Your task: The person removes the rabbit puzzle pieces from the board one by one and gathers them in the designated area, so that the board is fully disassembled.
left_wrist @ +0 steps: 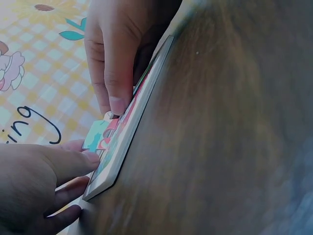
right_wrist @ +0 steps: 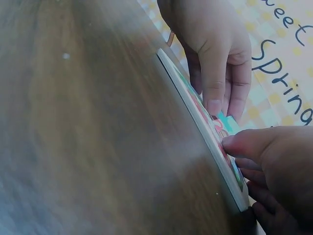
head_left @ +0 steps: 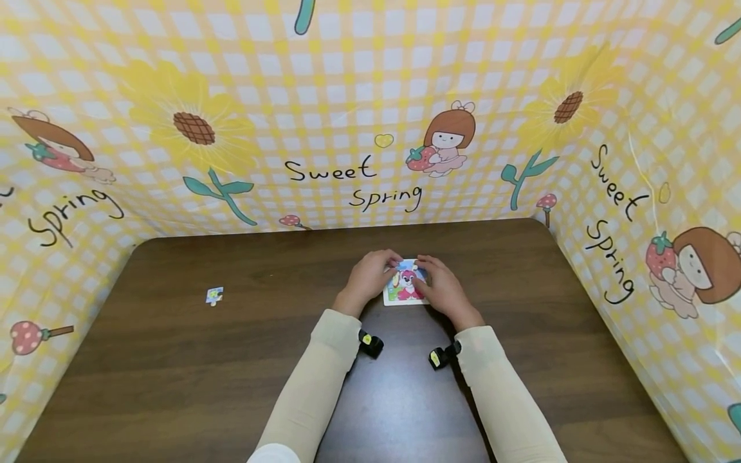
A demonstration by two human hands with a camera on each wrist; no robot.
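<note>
A jigsaw puzzle [head_left: 407,294] in a pale frame, showing a pink cartoon dog, lies on the table in the head view. Above its far part, a teal and red jigsaw piece [left_wrist: 99,133] is tilted up from the picture. My left hand [head_left: 368,278] pinches this piece at its left side, the thumb in front and a finger behind. My right hand [head_left: 444,287] holds the piece's other side, its thumb [right_wrist: 234,143] low over the picture. Other fingers of both hands rest by the frame's far corners. The hands partly cover the puzzle.
A loose blue and yellow jigsaw piece [head_left: 214,296] lies far to the left on the brown wooden table [head_left: 278,270]. Yellow checked cloth [head_left: 336,116] with printed flowers and figures rises along the table's back and sides. A small black camera sits at each wrist.
</note>
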